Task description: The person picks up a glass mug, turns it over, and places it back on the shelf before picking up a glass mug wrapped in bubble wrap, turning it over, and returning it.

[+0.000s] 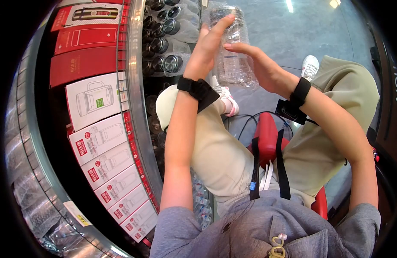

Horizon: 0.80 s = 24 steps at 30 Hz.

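I hold a clear bottle wrapped in a transparent plastic bag [231, 51] up in front of me with both hands. My left hand [207, 47] grips its left side, fingers reaching up along the bottle. Pressed against the bottle's right side is my right hand [254, 60], its fingers stretched across the front. Both wrists carry black straps with small devices. I am seated on a red stool [267, 133] with my knees spread, in beige trousers.
A store shelf [136, 107] curves along my left. It holds red and white product boxes [99, 137] picturing bottles and jugs. A lower tier carries rows of bagged bottles with dark lids [164, 38]. Grey floor [293, 30] lies ahead.
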### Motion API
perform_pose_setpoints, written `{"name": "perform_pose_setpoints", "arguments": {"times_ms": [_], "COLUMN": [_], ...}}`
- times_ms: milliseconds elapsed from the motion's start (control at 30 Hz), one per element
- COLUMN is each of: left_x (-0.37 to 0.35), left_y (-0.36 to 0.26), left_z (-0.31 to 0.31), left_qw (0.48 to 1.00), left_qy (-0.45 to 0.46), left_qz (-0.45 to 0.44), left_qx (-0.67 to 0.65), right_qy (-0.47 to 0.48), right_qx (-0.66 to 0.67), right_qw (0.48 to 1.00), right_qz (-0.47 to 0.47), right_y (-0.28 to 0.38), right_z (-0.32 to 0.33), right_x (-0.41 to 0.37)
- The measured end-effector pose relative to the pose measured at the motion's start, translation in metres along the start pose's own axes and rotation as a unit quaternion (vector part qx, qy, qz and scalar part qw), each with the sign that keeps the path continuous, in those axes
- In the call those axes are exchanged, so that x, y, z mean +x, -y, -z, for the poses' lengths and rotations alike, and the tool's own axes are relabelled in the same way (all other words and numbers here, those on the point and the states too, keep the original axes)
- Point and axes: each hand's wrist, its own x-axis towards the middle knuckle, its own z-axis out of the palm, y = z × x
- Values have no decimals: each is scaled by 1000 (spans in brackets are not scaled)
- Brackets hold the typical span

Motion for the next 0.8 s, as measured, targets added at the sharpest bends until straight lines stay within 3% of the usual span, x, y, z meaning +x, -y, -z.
{"name": "perform_pose_setpoints", "arguments": {"times_ms": [800], "left_x": [0], "left_y": [5], "left_z": [1], "left_qw": [999], "left_qy": [-15], "left_qz": [-5], "left_qx": [39], "right_qy": [-12], "right_qx": [2], "right_qw": [1000], "right_qz": [-9], "right_y": [-3], "right_z": [1], "right_x": [0]}}
